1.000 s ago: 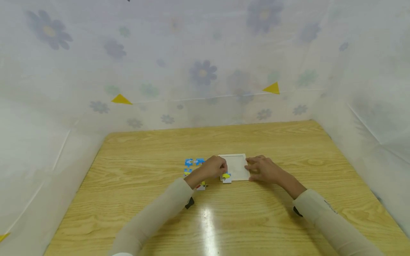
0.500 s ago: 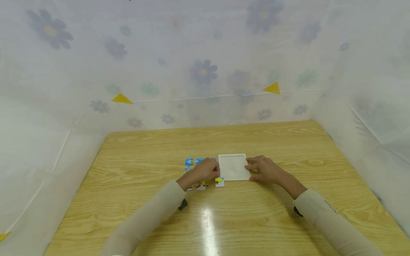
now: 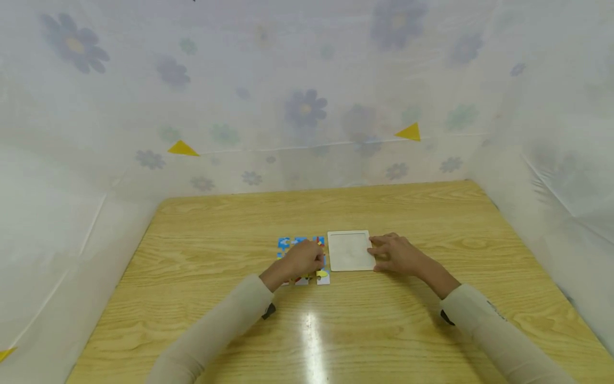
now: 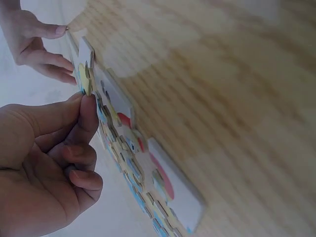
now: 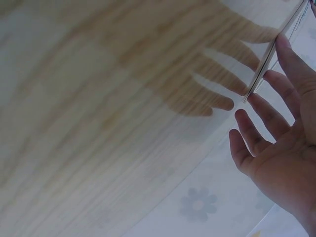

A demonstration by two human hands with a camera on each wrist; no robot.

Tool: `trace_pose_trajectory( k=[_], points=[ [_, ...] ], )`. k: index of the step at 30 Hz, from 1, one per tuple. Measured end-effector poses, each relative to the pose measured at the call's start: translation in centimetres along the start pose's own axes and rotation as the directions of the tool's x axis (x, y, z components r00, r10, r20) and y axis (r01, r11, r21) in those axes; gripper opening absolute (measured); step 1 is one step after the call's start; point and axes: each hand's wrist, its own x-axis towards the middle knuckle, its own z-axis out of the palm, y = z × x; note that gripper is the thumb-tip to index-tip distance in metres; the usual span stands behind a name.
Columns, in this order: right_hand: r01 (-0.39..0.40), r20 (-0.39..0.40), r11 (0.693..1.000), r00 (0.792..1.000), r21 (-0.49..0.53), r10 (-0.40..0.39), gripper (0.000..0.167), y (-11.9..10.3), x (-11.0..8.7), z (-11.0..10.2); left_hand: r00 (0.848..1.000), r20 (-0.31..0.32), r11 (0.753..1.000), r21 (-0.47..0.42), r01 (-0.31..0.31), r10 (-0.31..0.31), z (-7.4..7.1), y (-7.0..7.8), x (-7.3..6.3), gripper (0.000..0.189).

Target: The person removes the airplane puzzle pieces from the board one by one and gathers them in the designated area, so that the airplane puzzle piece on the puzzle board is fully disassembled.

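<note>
Between the thumb and index finger of my left hand (image 3: pixel 303 258) is a jigsaw piece (image 3: pixel 323 278), yellow and white. In the left wrist view the pinched piece (image 4: pixel 85 74) appears at the fingertips, with the other fingers curled loosely. It is at the near right corner of a group of jigsaw pieces (image 3: pixel 284 243) in blue, yellow, red and white, partly hidden under my left hand. To the right lies a white square puzzle tray (image 3: pixel 352 255) with a raised rim. My right hand (image 3: pixel 399 255) touches the tray's right edge with extended fingers, as the right wrist view also shows.
The wooden table (image 3: pixel 384 330) extends around the pieces and the tray. A pale flowered curtain (image 3: pixel 307 160) encloses its back and sides, with yellow triangles (image 3: pixel 409 132) on it. Light reflects off the near part of the tabletop.
My left hand has moved left, bringing the yellow and white jigsaw piece from the tray's near left corner to the group of pieces. The right hand and the tray have stayed put.
</note>
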Motion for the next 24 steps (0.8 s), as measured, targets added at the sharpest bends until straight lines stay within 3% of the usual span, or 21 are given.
trace_pose_trajectory(
  k=[5,9,24],
  points=[
    [0.006,-0.003,1.0,1.0,0.0,-0.006,0.048,0.08,-0.09,0.04,1.0,-0.029,0.997,0.075,-0.005,0.008,0.43,0.15,0.01,0.014],
    [0.0,-0.001,1.0,1.0,0.0,0.0,0.048,-0.03,-0.2,-0.01,0.999,-0.033,0.996,0.083,0.01,-0.008,0.55,0.29,0.02,0.016],
    [-0.011,0.021,1.0,1.0,0.007,0.011,0.048,-0.26,-0.21,-0.36,0.999,-0.042,1.0,-0.007,0.016,-0.016,0.38,-0.19,-0.54,0.017]
  ],
)
